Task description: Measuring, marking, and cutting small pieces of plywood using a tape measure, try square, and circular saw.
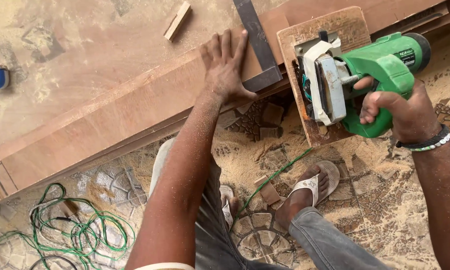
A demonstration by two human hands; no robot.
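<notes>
Head view
Left hand (226, 67): my grip's spread flat, pinning the metal square (259, 42) onto the wooden board (135, 107).
Right hand (402, 112): grip clamped round the green circular saw (372, 75) handle, saw sitting at the board's edge.
Floor: sawdust everywhere, green cord (80, 230) coiled by my feet.

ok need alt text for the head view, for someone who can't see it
Seen from above, a person's right hand grips a green power saw on a long wooden board, while the left hand presses a metal square flat. Sawdust covers the paved ground.
</notes>
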